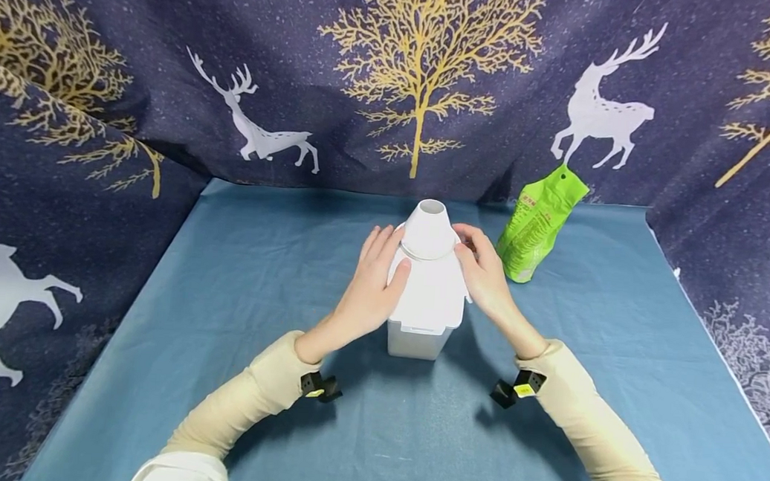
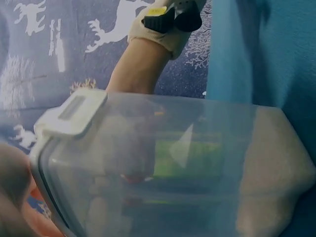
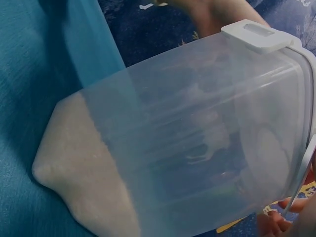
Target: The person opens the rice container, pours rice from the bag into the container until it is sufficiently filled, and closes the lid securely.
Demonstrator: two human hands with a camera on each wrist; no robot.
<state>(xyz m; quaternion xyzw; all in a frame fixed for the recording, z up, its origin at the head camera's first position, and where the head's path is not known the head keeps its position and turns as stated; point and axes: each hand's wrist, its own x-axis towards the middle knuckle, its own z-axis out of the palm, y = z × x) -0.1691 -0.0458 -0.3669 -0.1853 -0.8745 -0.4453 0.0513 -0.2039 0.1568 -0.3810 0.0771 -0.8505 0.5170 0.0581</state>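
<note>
A tall translucent storage container [image 1: 413,344] with a white lid [image 1: 430,292] stands upright between my hands. Pale grain-like stuff [image 3: 94,168] fills its bottom part. A white cone-shaped piece [image 1: 429,232] with an opening at its tip sits on the lid's far half. My left hand [image 1: 375,281] rests along the lid's left edge, fingers extended and thumb over the top. At the right edge beside the cone is my right hand [image 1: 486,274], its fingers loosely bent. A white side flap [image 3: 302,173] angles outward near the right fingers; one end latch [image 3: 259,35] lies against the wall.
A green printed pouch [image 1: 539,225] stands behind and right of the container, close past my right hand. Blue cloth [image 1: 276,263] covers the table. A dark curtain [image 1: 369,83] with deer and trees hangs at the table's back edge.
</note>
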